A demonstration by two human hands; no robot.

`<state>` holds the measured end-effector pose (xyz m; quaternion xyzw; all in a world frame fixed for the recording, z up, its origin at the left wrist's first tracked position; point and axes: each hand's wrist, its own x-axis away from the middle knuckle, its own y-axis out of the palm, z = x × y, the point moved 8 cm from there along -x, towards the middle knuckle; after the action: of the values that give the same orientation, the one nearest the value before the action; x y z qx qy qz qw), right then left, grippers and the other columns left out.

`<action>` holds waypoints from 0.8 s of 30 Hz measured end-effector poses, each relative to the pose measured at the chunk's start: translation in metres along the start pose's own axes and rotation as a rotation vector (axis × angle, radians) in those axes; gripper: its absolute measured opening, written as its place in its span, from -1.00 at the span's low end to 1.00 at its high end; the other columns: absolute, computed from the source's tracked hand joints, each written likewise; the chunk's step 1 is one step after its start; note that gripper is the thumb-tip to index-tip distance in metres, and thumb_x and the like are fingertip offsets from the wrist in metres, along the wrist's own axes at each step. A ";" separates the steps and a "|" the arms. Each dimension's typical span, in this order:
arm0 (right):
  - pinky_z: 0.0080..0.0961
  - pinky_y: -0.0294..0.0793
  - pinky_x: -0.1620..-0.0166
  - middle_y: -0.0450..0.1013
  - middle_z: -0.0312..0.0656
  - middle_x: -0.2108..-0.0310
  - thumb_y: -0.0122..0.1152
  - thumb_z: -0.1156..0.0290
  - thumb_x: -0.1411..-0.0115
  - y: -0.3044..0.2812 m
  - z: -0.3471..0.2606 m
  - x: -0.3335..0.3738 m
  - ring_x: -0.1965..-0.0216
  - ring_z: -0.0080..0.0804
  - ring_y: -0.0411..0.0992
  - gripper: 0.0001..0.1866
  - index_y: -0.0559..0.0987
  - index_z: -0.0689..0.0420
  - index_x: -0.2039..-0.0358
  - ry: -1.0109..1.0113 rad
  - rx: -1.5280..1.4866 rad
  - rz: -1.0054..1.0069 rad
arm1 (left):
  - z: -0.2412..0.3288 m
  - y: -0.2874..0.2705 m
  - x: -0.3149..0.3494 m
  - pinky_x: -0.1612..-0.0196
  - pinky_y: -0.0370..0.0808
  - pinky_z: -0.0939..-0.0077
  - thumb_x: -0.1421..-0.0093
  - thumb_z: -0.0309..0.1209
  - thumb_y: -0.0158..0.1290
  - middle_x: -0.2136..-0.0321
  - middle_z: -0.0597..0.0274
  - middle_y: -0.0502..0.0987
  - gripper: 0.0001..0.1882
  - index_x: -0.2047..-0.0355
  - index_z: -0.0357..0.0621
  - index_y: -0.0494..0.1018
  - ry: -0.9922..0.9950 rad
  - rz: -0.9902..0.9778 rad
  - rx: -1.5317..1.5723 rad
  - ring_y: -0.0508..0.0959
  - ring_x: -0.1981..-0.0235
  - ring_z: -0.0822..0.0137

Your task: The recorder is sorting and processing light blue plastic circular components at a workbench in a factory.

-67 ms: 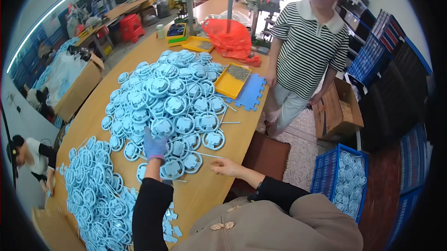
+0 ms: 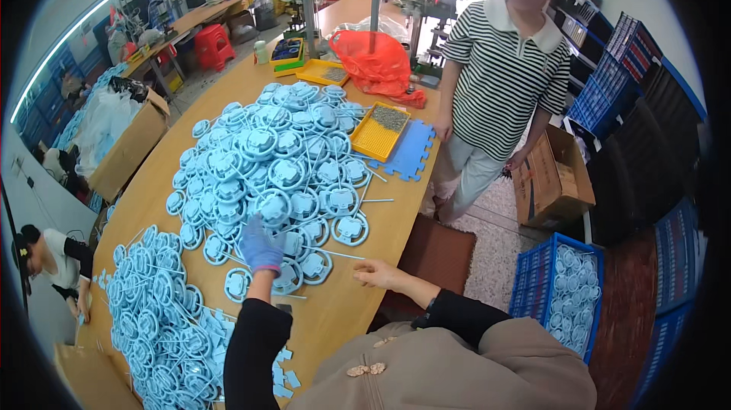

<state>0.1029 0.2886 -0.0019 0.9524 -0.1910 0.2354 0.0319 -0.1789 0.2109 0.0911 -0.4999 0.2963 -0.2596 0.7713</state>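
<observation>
Light-blue round plastic parts with thin stems lie in a big heap [image 2: 244,143] on the wooden table. At the near side of this heap, my left hand [image 2: 260,246], in a thin bluish-purple glove, has its fingers closed at the edge of one round plastic part [image 2: 273,207]; its fingertips are partly hidden. My bare right hand [image 2: 378,274] hovers by the table's right edge, with loosely bent fingers and nothing visible in them. A second heap [image 2: 156,319] of the same parts lies to the left, with small flat light-blue pieces [image 2: 285,379] near my left forearm.
Beyond the large heap are a yellow tray [image 2: 369,141] of small metal pieces, a blue foam mat [image 2: 411,153] and a red plastic bag [image 2: 377,63]. A person in a striped shirt [image 2: 506,79] stands at the right. Below are a cardboard box [image 2: 544,189] and a blue crate [image 2: 529,288].
My left hand has drawn slightly toward me and to the right. The round part at its fingers has shifted a little right and tilted. My right hand has moved slightly right.
</observation>
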 end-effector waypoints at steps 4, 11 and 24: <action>-0.53 0.43 0.27 0.45 -0.16 0.21 0.14 0.16 -0.18 -0.015 0.009 0.011 0.31 -0.47 0.42 -0.47 0.37 0.27 -0.04 0.041 -0.010 0.055 | 0.017 0.024 0.032 -0.28 -0.06 0.04 0.04 -0.05 0.15 -0.23 0.11 0.16 -0.19 -0.21 0.00 0.16 0.012 -0.129 -0.054 0.05 -0.28 -0.02; -0.53 0.42 0.34 0.49 -0.15 0.31 0.15 0.17 -0.15 -0.020 0.016 0.004 0.36 -0.49 0.44 -0.49 0.41 0.29 0.01 -0.023 0.086 0.087 | 0.018 0.020 0.061 -0.27 -0.02 0.02 0.09 -0.14 0.22 -0.18 0.01 0.21 -0.21 -0.17 -0.01 0.23 0.030 -0.076 0.010 0.07 -0.26 -0.09; -0.52 0.44 0.32 0.50 -0.18 0.35 0.14 0.22 -0.17 -0.022 0.028 0.013 0.37 -0.48 0.45 -0.57 0.45 0.26 0.05 -0.001 0.073 0.085 | -0.071 0.008 0.227 -0.26 -0.02 0.01 0.13 -0.16 0.22 -0.18 -0.11 0.16 -0.22 -0.11 -0.16 0.26 -0.130 -0.008 -0.134 0.06 -0.25 -0.13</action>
<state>0.1340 0.3004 -0.0200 0.9441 -0.2224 0.2429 -0.0128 -0.0725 0.0114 0.0161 -0.5674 0.2602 -0.2095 0.7526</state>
